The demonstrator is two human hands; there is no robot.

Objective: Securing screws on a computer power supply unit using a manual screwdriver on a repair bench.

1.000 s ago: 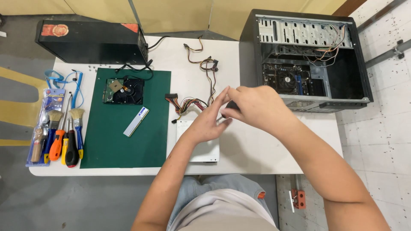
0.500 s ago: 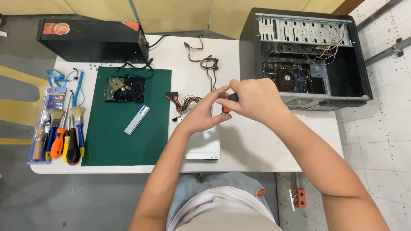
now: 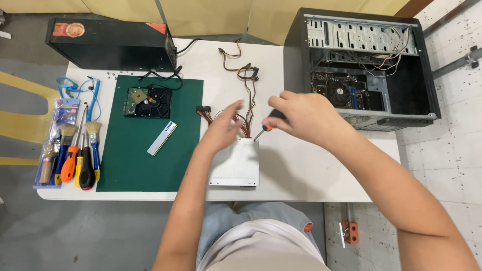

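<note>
A silver power supply box (image 3: 236, 164) lies on the white table (image 3: 301, 170) in front of me, its bundle of coloured wires (image 3: 246, 95) running away toward the back. My right hand (image 3: 301, 118) grips a screwdriver (image 3: 265, 128) with a black and orange handle, its tip pointing down at the box's far edge. My left hand (image 3: 223, 128) hovers over the box's far left corner, fingers spread, holding nothing.
An open black computer case (image 3: 361, 65) lies at the right. On the green mat (image 3: 145, 135) rest a cooler fan (image 3: 148, 102) and a memory stick (image 3: 161, 138). Brushes and screwdrivers (image 3: 73, 155) lie at the left edge. A black box (image 3: 110, 42) stands at the back left.
My hands were joined around the screwdriver above the box; now they have parted. The left hand has let go and opened, while the right keeps the screwdriver.
</note>
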